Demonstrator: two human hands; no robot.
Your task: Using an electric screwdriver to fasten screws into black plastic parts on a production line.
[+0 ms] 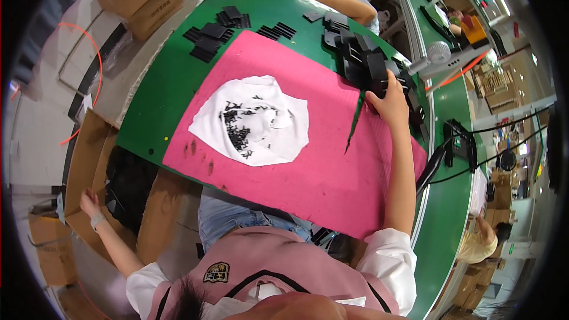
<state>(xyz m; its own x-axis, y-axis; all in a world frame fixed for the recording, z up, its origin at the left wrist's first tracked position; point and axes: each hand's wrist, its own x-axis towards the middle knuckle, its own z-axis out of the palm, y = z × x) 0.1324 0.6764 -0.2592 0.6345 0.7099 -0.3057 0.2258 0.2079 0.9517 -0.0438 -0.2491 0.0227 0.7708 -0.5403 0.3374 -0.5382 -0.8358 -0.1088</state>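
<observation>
My right hand [391,105] reaches to the far right of the table, thumb and fingers closed around a black rectangular plastic part [376,66] in a heap of similar parts. My left hand [90,203] is low on the left, over an open cardboard box [89,142] with dark pieces [127,186] inside. Its fingers look apart, with nothing visible in them. Between my arms, a white cloth [278,142] lies on a pink mat [261,192], carrying many tiny black pieces [238,136].
Black flat parts [208,40] lie in stacks at the green table's [154,98] far side. The mat has a slit at its right. Another person's arm [341,3] rests beyond the far edge. A small white fan [438,52] stands at right; cartons [139,0] are stacked far left.
</observation>
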